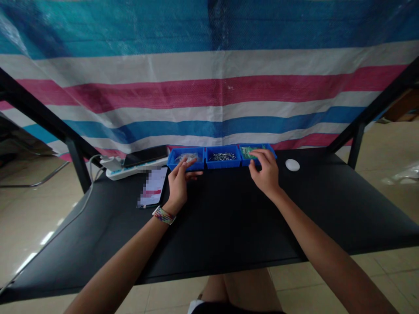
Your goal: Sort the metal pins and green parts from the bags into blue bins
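Three blue bins stand in a row at the back of the black table. My left hand, with a patterned band on its wrist, is at the front of the left bin, which holds clear items I cannot make out. Its fingers are apart and nothing shows in them. Over the right bin, my right hand reaches in toward small green pieces. Its fingers are bent, and whether they touch a piece is hidden. Between the hands, the middle bin contains loose thin metal pins.
A phone with a lit screen lies left of my left hand. Behind it, a white power strip carries a plug and a dark phone. A white oval object sits to the right. Striped sheeting hangs behind the table.
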`<action>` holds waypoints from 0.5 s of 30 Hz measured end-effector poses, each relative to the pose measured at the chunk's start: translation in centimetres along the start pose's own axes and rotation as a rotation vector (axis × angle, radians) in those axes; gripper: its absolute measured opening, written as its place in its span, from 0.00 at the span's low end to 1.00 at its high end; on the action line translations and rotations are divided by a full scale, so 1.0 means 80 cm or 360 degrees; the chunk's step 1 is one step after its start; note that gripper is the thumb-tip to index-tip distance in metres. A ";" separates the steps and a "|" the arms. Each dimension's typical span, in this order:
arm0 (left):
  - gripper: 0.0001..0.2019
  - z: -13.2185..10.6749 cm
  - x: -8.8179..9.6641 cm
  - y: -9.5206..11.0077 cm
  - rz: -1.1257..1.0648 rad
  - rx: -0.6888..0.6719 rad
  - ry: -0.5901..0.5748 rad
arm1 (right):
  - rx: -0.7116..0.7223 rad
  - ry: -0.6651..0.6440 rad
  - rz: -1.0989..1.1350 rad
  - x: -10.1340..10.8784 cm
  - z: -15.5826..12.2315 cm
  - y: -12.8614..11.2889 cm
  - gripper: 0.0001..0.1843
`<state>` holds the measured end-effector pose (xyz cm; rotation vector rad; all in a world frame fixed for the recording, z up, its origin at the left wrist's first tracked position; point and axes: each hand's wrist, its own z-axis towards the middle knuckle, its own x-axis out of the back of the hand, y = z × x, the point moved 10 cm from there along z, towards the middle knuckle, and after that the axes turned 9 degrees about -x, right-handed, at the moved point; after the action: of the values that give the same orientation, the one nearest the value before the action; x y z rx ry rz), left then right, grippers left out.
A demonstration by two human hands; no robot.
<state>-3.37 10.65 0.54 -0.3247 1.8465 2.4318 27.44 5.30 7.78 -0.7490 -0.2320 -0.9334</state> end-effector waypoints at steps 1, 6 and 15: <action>0.29 0.001 0.001 -0.004 -0.0019 0.0035 -0.0012 | -0.0071 0.0069 -0.0066 0.007 0.006 0.020 0.16; 0.27 -0.003 -0.008 -0.003 0.0047 0.0017 -0.0150 | -0.0466 0.0182 -0.0036 0.014 0.014 0.118 0.18; 0.12 -0.018 -0.038 0.018 0.0526 -0.0311 -0.0474 | -0.0895 0.0099 0.0056 0.015 0.005 0.182 0.23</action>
<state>-0.46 9.11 2.21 0.3459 1.6474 2.6922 39.78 10.15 1.66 -1.2330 0.1073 -0.9972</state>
